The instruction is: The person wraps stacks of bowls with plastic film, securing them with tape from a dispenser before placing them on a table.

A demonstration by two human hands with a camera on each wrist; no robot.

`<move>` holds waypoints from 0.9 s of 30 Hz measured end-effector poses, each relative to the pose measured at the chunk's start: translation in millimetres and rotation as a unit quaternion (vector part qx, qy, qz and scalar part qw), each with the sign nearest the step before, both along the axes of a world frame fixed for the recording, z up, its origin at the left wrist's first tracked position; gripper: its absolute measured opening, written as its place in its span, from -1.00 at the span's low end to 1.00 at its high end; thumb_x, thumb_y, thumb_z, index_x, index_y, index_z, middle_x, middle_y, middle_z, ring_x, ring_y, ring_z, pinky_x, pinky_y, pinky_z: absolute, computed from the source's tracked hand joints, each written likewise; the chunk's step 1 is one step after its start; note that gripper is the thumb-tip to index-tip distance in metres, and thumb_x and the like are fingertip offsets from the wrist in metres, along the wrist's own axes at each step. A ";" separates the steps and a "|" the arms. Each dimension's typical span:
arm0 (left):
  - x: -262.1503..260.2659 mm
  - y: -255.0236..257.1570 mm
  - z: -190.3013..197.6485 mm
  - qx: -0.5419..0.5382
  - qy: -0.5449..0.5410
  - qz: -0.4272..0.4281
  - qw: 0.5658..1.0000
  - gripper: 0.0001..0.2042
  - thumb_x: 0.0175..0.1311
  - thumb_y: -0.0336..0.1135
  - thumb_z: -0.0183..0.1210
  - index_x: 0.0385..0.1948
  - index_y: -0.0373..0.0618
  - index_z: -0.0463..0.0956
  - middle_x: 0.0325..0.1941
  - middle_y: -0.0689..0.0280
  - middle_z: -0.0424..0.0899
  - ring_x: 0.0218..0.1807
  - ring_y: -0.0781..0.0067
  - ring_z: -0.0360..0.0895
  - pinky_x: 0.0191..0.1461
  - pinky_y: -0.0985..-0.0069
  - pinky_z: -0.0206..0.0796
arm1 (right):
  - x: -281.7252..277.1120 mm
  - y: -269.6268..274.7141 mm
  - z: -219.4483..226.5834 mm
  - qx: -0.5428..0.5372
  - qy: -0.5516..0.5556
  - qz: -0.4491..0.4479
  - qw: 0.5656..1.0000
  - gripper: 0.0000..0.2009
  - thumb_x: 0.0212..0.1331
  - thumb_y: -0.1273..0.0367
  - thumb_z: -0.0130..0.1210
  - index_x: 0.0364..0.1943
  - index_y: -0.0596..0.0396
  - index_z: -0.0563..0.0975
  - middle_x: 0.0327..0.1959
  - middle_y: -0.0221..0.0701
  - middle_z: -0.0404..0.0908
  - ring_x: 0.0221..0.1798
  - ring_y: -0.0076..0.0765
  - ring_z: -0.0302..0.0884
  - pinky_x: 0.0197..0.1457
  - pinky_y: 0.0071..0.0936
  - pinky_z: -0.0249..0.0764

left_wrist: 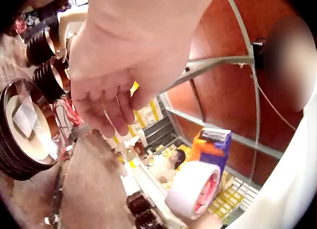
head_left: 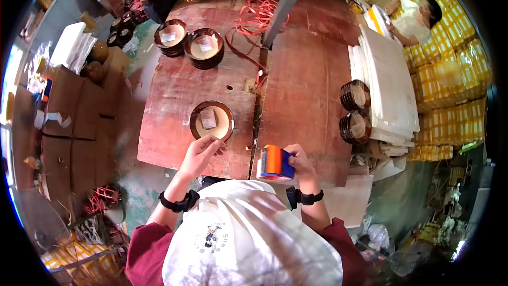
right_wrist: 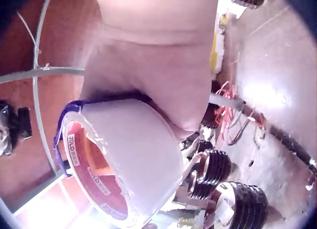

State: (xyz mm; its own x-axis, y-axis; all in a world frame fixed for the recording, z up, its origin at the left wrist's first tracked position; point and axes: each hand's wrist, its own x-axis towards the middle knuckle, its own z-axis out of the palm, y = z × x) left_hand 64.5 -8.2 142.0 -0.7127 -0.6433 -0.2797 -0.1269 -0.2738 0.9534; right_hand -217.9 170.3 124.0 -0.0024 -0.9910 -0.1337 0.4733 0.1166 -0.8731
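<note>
Tape dispenser (head_left: 275,162) is sitting in the right hand (head_left: 300,165), fingers wrapping around it. Left hand (head_left: 200,153) is hovering loose and holding nothing, fingertips just short of the bowl stack (head_left: 211,121) on the wooden table (head_left: 301,90). Cardboard boxes (head_left: 74,122) are lying left of it.

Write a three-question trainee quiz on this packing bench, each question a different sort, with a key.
1. True or false: the right hand grips the tape dispenser.
2. Multiple choice: the left hand is nearest to
A) the red straps
B) the stack of bowls in front of the person
C) the white sheets
3. Fill in: a white ____ lies inside the top bowl of that stack.

Key:
1. True; its grip is closed round the orange and blue dispenser.
2. B; the fingers reach the near rim, and contact is not clear.
3. Slip of paper.
</note>
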 end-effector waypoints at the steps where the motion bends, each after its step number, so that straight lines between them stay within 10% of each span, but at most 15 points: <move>1: 9.2 -3.2 11.4 0.042 0.027 0.009 0.999 -0.70 0.59 -0.22 0.01 -0.15 -0.31 0.60 -0.23 0.31 0.71 -0.18 0.55 0.61 0.00 0.51 0.46 | 3.1 -13.1 -1.3 -0.010 0.031 0.026 0.999 -0.42 0.15 -0.07 0.40 -0.31 0.32 0.68 -0.43 -0.52 0.66 -0.39 -0.69 0.51 -0.34 -0.64 0.42; 13: 60.2 -4.1 72.9 -0.044 0.029 0.035 0.998 -0.61 0.66 -0.08 -0.12 -0.08 -0.27 0.52 -0.23 0.33 0.62 -0.20 0.57 0.54 -0.05 0.53 0.42 | 56.7 -126.7 61.3 -0.044 0.227 0.184 0.955 -0.54 0.25 0.08 0.33 -0.51 0.27 0.59 -0.60 -0.61 0.46 -0.48 -0.74 0.36 -0.45 -0.60 0.28; 27: 60.1 -19.8 -2.0 0.138 0.158 0.066 0.975 -0.77 0.59 -0.25 0.06 -0.16 -0.25 0.53 -0.31 0.41 0.62 -0.30 0.63 0.55 -0.17 0.58 0.44 | 64.0 -168.5 97.7 0.032 0.404 0.255 0.878 -0.52 0.25 0.08 0.33 -0.59 0.22 0.49 -0.66 -0.61 0.30 -0.51 -0.72 0.22 -0.48 -0.54 0.19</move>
State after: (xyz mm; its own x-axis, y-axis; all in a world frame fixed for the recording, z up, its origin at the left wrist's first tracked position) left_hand 124.6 -28.0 140.0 -0.7082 -0.6658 -0.2346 0.2156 -0.5204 0.8263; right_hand -153.8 1.8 221.7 0.3190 -0.8816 -0.3478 -0.4245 0.1952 -0.8841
